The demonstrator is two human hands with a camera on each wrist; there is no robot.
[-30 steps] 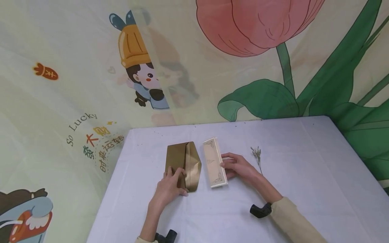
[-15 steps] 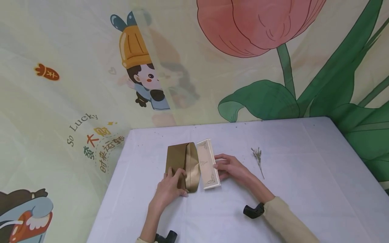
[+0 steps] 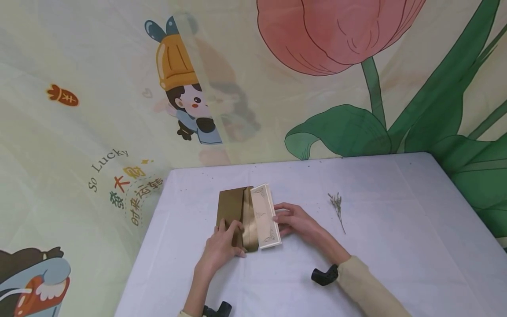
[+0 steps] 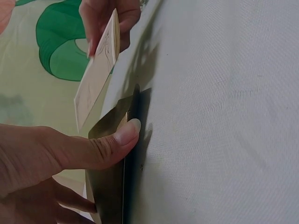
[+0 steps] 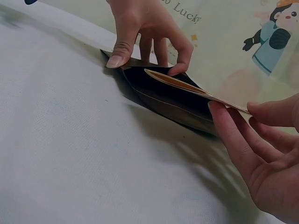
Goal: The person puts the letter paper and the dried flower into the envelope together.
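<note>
A gold envelope (image 3: 230,202) lies on the table with its flap (image 3: 248,229) opened out to the right. My left hand (image 3: 219,244) grips it, thumb at the near edge and fingers on its upper face; in the right wrist view its mouth gapes. My right hand (image 3: 298,220) pinches a folded cream card (image 3: 264,215) with ornate printed corners, thumb on top and fingers beneath. The card is tilted above the flap, and its left edge points at the envelope's mouth. From the right wrist, the card's fold (image 5: 175,83) shows slightly spread over the envelope's dark inside.
A small sprig of dried flowers (image 3: 336,205) lies on the white tablecloth (image 3: 380,246) to the right of my right hand. Behind the table hangs a printed cloth (image 3: 253,88) with a large tulip and cartoon figures. A black wrist device (image 3: 325,275) sits by the right sleeve.
My right hand has carried the card leftward, from beside the envelope to over its flap. My left hand stays in place on the envelope.
</note>
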